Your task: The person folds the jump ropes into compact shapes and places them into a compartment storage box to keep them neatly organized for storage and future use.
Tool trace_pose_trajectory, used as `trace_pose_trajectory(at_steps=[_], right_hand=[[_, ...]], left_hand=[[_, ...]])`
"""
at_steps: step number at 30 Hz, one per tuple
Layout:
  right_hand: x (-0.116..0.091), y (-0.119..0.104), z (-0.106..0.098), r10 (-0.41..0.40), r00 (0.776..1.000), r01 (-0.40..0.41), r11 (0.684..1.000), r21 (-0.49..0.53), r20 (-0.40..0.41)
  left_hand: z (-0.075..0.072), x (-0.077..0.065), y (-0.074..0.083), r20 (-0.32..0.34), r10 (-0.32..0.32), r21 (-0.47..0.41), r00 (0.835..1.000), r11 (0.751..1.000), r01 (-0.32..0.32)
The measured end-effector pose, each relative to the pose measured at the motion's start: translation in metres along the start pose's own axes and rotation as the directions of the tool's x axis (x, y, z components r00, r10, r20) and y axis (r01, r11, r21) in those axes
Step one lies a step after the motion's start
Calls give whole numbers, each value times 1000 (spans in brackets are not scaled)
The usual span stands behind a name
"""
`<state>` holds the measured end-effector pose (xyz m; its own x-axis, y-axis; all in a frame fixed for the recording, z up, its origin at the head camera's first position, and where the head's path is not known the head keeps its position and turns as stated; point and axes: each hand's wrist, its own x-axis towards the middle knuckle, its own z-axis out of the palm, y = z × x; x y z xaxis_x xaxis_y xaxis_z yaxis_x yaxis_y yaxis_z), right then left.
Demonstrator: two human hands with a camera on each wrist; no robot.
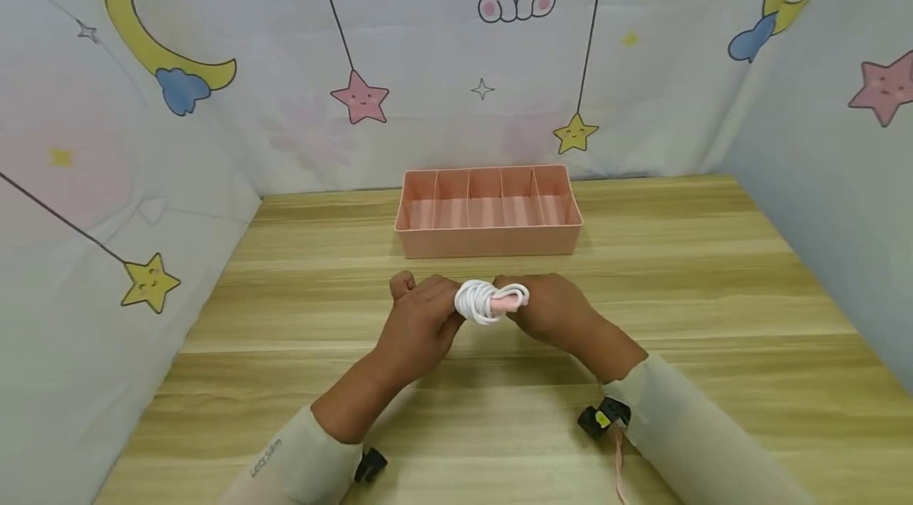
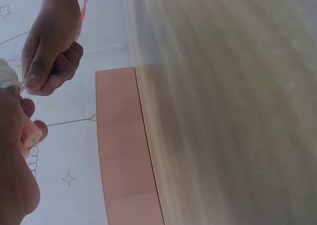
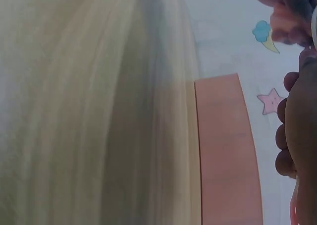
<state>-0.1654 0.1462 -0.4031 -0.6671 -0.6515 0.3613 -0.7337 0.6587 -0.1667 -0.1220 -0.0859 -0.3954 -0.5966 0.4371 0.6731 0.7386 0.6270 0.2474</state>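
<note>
A white cord [image 1: 476, 302] is wound in a bundle of several loops, with a pink piece [image 1: 503, 304] showing at its right end. My left hand [image 1: 419, 328] grips the bundle from the left. In the left wrist view its fingers curl round a peach-pink block [image 2: 30, 134] just below the white loops. My right hand [image 1: 552, 313] is at the bundle's right end. The left wrist view shows its thumb and fingers pinched together at the edge of the loops, on a bit of the cord largely hidden by the fingers. Both hands hold the bundle above the table.
A pink tray [image 1: 488, 242] with several compartments stands at the back of the wood-grain table [image 1: 299, 251], beyond the hands. A printed white curtain [image 1: 428, 29] hangs close behind it and along both sides. A pink strap [image 1: 619, 461] hangs from the right wrist camera [image 1: 602, 418].
</note>
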Motion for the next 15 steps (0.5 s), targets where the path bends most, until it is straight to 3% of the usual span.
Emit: trace_pose_trajectory(at_steps=[3,7,9,15], right_hand=[[1,-8,9,-45,999,44,998,-37,-23],[-4,-19,18,-102,995,103,994,-29,7],[-7,-25,20,-113,993,113,993,-16,28],[-8,-40,13,-205,978,202,976,-77,-36]], left_hand=[[-1,0,-2,-46,-127,7,991,992,127],[-4,5,-8,-114,-320,68,941,942,329],[-3,8,-11,-114,-384,120,916,910,396],[2,8,-12,-16,-444,305,896,851,427]])
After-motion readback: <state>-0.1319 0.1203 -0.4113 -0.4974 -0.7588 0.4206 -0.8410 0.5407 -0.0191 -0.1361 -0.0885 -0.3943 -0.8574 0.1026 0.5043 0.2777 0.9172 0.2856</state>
